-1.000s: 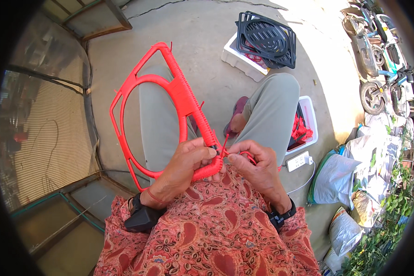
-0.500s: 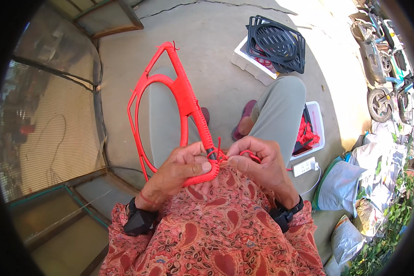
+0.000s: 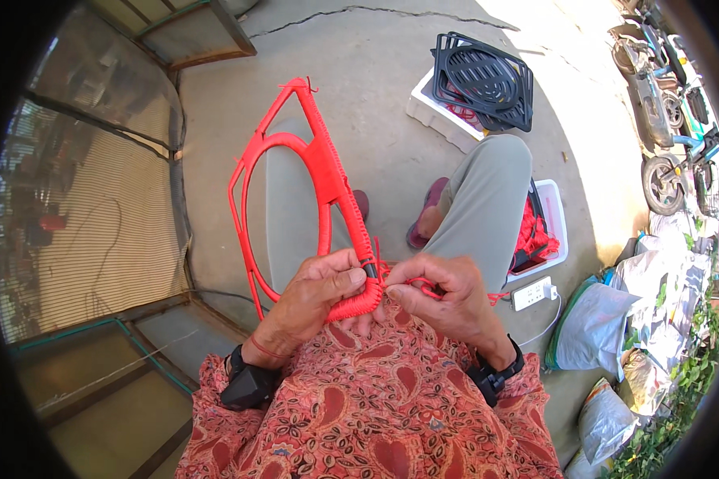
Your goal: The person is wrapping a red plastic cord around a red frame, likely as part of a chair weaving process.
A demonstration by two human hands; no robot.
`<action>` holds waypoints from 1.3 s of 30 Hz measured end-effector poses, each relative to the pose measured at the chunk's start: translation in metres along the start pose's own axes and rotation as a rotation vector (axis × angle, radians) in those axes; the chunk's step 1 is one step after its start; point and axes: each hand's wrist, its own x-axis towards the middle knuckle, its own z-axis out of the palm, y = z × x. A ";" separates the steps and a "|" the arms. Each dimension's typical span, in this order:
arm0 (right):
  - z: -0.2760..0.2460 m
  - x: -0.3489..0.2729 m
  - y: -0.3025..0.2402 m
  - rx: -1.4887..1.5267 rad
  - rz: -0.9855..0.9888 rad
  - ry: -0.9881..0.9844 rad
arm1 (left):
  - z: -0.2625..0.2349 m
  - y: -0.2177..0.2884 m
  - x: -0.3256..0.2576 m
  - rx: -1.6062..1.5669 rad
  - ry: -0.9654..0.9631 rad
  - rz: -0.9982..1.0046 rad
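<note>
A square frame with a ring inside it, mostly wrapped in red cord, leans across my left leg. My left hand grips its near corner, thumb on top, beside a short stretch of bare black bar. Close to that corner, my right hand pinches red cord between thumb and fingers. The cord runs from the wrapped corner into my right hand, and a loose end stands up beside the bar. Part of the near corner is hidden behind my left fingers.
Black slatted frames lie on a white foam box ahead. Right of my leg, a white tub holds red cord and black parts. Near it lies a power strip; sacks stand farther right. A mesh panel borders the left.
My right hand has moved slightly down and left, closer to the frame's corner, still pinching the cord. My left hand keeps its hold. The whole view has shifted slightly.
</note>
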 end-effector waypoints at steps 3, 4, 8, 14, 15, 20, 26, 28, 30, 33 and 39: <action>0.001 0.000 0.002 -0.077 -0.076 0.013 | -0.001 -0.001 0.000 -0.006 0.006 0.002; 0.002 0.000 0.003 -0.087 -0.100 0.023 | -0.001 -0.001 0.000 -0.004 0.002 0.002; 0.003 -0.002 0.004 -0.123 -0.126 0.043 | -0.001 -0.002 0.000 -0.006 0.028 -0.004; 0.004 -0.006 0.008 -0.134 -0.069 0.062 | -0.002 -0.004 0.001 -0.032 0.023 -0.019; 0.004 -0.007 0.008 -0.134 -0.068 0.063 | -0.002 -0.004 0.001 -0.032 0.023 -0.020; 0.004 -0.008 0.013 -0.167 -0.104 0.058 | -0.003 -0.003 0.000 -0.028 0.009 -0.024; 0.006 -0.008 0.007 -0.084 -0.080 0.088 | -0.001 -0.006 0.000 -0.069 0.016 0.001; 0.005 -0.007 0.005 -0.108 -0.088 0.074 | -0.002 -0.007 0.000 -0.097 0.004 0.003; 0.004 -0.008 0.005 -0.132 -0.095 0.060 | -0.003 -0.007 0.002 -0.115 -0.026 -0.008; 0.005 -0.009 0.005 -0.127 -0.040 0.083 | -0.003 -0.004 0.003 -0.119 -0.063 -0.025; 0.004 -0.010 0.005 -0.154 -0.049 0.072 | -0.007 -0.001 0.007 -0.158 -0.166 -0.107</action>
